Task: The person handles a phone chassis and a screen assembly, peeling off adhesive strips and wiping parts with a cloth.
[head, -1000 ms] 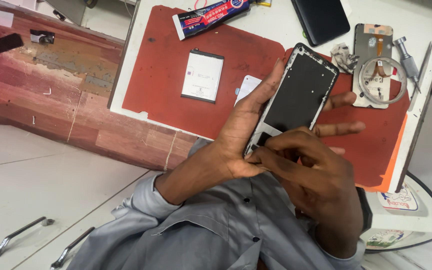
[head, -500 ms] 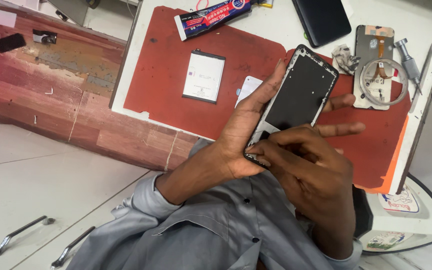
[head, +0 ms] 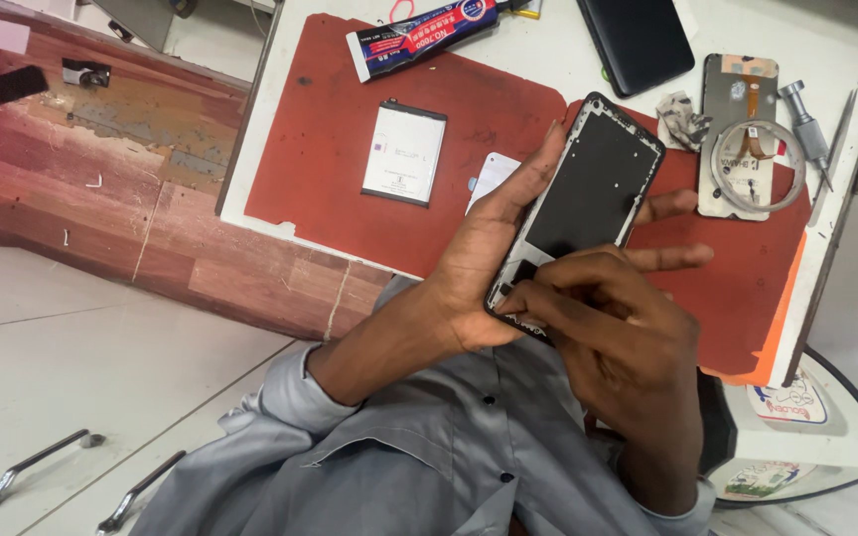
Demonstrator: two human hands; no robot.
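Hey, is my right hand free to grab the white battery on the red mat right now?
Probably not right away. The right hand is pressing its fingers on the lower end of the phone frame that the left hand holds up. The battery lies uncovered on the mat, beyond the left hand.

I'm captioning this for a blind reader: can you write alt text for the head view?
Left hand cradles a black phone frame over a red mat while the right hand pinches at its lower end. A white battery and glue tube lie nearby.
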